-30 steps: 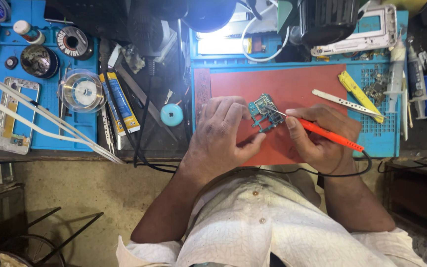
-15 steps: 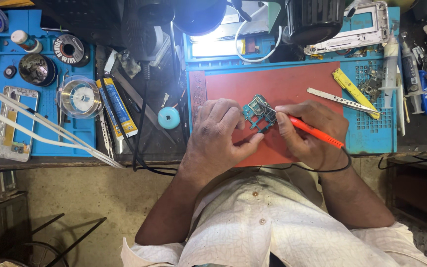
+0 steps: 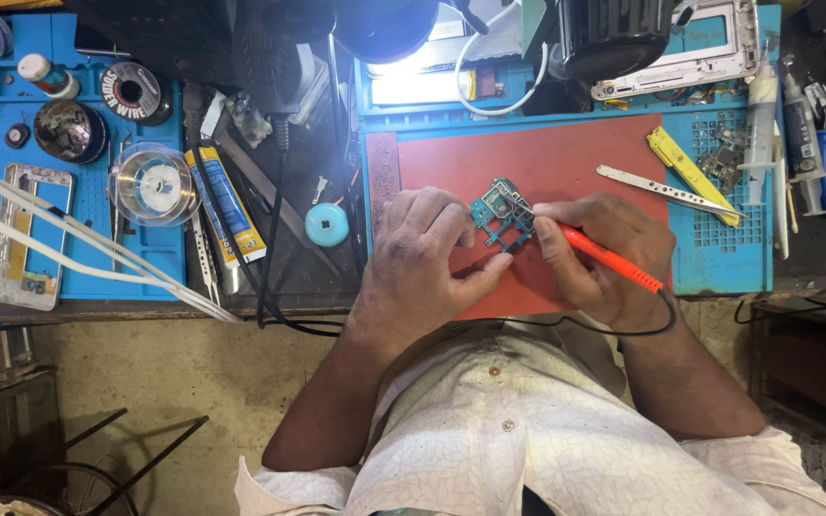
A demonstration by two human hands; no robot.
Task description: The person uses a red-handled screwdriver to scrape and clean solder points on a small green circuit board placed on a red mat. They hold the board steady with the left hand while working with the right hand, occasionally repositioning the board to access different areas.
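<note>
A small green circuit board (image 3: 501,210) lies on the red work mat (image 3: 566,158). My left hand (image 3: 424,263) steadies the board, with fingertips and thumb on its left and lower edge. My right hand (image 3: 604,253) grips an orange soldering iron (image 3: 609,258) like a pen, its tip touching the board's right side. A black cable runs from the iron's rear, loops under my wrist and leads off toward the left along the table's edge.
On the right of the mat lie a yellow tool (image 3: 692,174) and a metal strip (image 3: 662,189). To the left are a round blue cap (image 3: 327,225), glue tubes (image 3: 227,205), tweezers, a solder spool (image 3: 152,183) and a phone frame (image 3: 31,239). A lamp (image 3: 384,24) hangs above.
Both hands, the iron and the board keep the same pose and grip. The whole scene slid slightly in the picture as the head camera shifted.
</note>
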